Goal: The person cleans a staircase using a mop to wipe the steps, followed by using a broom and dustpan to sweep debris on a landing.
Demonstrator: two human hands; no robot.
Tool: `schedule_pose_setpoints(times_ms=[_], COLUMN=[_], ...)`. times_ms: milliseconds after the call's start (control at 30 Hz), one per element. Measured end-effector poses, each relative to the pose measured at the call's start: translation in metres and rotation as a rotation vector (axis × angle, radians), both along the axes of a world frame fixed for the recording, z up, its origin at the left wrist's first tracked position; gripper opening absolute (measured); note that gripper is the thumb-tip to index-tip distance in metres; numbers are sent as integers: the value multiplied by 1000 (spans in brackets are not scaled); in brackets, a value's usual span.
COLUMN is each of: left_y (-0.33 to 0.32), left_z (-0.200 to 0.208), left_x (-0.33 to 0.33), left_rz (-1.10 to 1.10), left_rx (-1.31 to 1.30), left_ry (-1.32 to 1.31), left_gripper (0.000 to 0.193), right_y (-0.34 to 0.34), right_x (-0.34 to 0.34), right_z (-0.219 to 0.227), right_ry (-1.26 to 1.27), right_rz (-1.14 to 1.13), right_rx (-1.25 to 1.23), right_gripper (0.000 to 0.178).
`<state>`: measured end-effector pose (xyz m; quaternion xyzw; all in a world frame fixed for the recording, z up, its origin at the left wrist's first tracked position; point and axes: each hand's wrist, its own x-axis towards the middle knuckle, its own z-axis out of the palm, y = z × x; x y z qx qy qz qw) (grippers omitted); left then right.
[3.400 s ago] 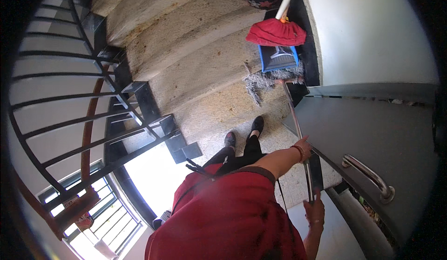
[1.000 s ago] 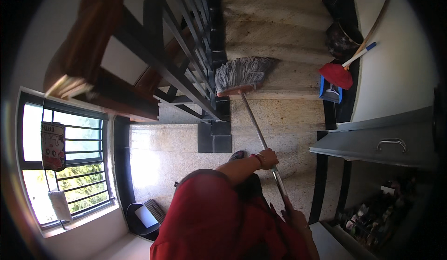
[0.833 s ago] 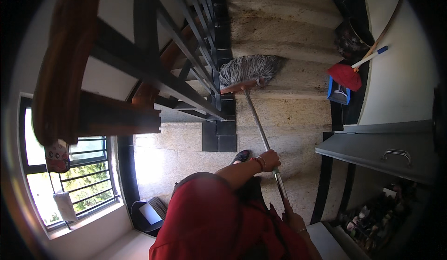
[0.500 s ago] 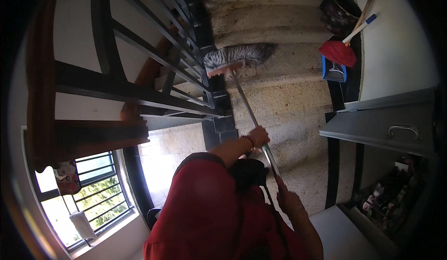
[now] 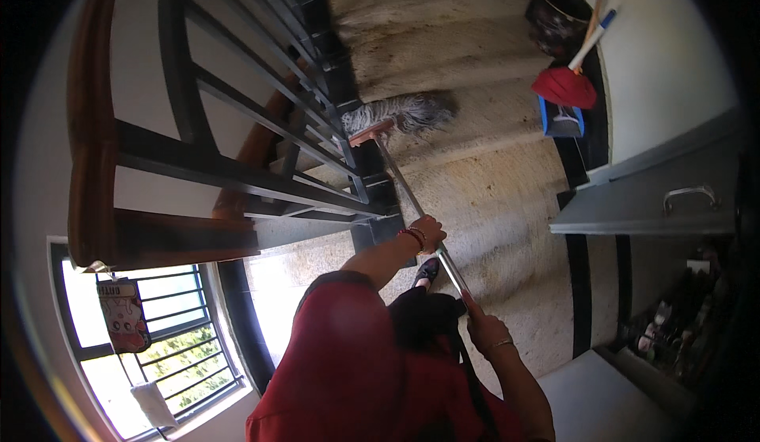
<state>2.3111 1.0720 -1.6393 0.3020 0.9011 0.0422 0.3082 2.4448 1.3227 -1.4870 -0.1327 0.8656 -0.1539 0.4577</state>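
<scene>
A mop with a long metal handle (image 5: 407,187) reaches away from me to its grey string head (image 5: 404,113), which lies on the stair step (image 5: 495,117) beside the railing. A brownish clamp bar (image 5: 370,131) joins head and handle. My left hand (image 5: 428,234), with bracelets at the wrist, is wrapped round the middle of the handle. Lower down, near my body, my right hand (image 5: 488,334) grips the reddish end of the handle.
Dark metal railing (image 5: 245,177) with a wooden handrail (image 5: 93,173) runs along the left. At the right wall stand a red broom (image 5: 564,87), a blue dustpan (image 5: 561,125) and a dark bin (image 5: 558,20). A grey cabinet door (image 5: 641,208) juts out at right. A barred window (image 5: 174,323) is lower left.
The mop head has shifted slightly left and nearer to me, close against the railing side. Both hands keep their hold on the handle. My shoe now shows below the left hand.
</scene>
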Motion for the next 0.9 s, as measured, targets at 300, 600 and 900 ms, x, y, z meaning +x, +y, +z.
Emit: schedule_pose_setpoints(times_ms=[300, 600, 900], left_y=[177, 171, 63], left_z=[29, 142, 341], left_x=[20, -12, -77], left_rz=[4, 38, 240], left_rx=[265, 443, 759], left_ry=[-31, 269, 715], left_gripper=[25, 27, 27], right_y=[138, 180, 99], right_x=[28, 3, -140], right_z=[76, 153, 369], right_ry=[173, 953, 1278], right_rz=[-93, 220, 491], right_rx=[342, 523, 126], right_gripper=[68, 56, 57])
